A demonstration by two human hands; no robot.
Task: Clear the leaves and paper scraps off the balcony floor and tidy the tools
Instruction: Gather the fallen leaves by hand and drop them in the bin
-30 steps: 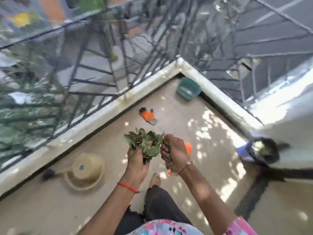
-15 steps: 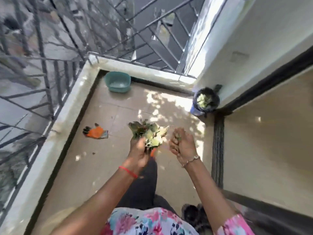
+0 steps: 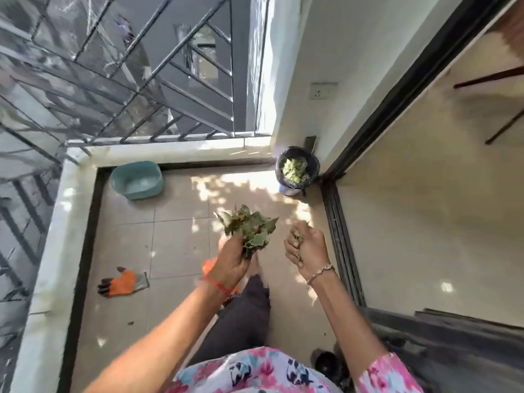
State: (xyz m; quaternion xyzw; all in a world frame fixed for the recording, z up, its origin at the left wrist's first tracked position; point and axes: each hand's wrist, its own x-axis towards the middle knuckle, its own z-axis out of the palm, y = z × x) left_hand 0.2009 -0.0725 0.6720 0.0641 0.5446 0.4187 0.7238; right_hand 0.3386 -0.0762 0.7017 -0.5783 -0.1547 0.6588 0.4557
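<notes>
Left hand (image 3: pixel 232 259) grips a bunch of leaves (image 3: pixel 248 226), fingers curled round its base. The bunch fans away from the person, long axis toward the far wall. Right hand (image 3: pixel 307 246), beside it and apart, is clenched on a few leaf scraps (image 3: pixel 297 239). Both forearms extend forward above the balcony floor (image 3: pixel 175 239). The corner bin (image 3: pixel 314 165) contains leaves.

Your basin (image 3: pixel 136 180) is smooth plastic; behind it, metal railing (image 3: pixel 158 139); right of it, a bin (image 3: pixel 313 165) lined in black plastic; nearer you, smooth floor tiles (image 3: pixel 175 245), a cloth glove (image 3: pixel 124 283)
</notes>
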